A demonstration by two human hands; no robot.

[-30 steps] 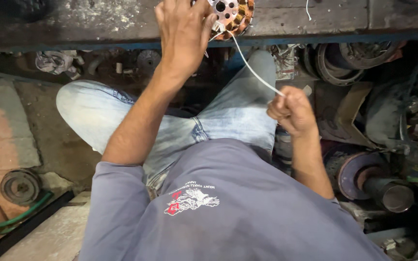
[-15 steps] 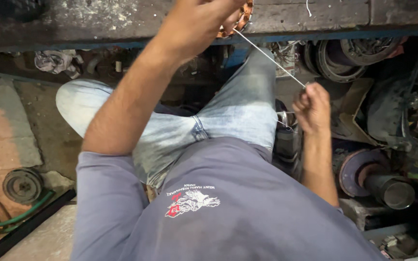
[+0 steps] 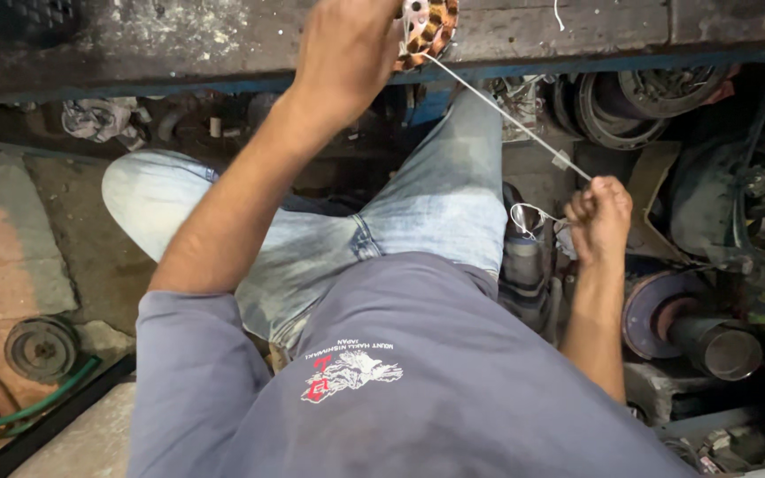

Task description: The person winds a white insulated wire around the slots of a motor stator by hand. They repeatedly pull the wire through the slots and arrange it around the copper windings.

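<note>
Since half a second ago: right hand lower and nearer the body, drawn down from beside the bench edge to beside the right knee. White cord now stretched longer and straighter, running taut from the copper-wound coil down to that hand. Left hand hardly shifted, kept up at the top edge of view against the coil.

Left hand clamped on the coil, fingers curled over its left side, pressing it at the front lip of the dark, stained workbench. Only the right part of the coil showing, copper windings and a pale metal centre; rest hidden behind the hand. Right hand clenched around the cord, fist tight, a small loop of loose cord hanging just left of the knuckles.

Below: seated legs in faded blue jeans, grey shirt with a small printed emblem filling the lower frame. Left forearm crossing most of the bench front, blocking sight of anything beneath it. To the right, near the fist, a clutter of old motor parts: a rusty drum with a shaft, round housings under the bench. At far left on the floor, a small pulley wheel beside a green hose, and a crumpled rag beneath the bench edge.
</note>
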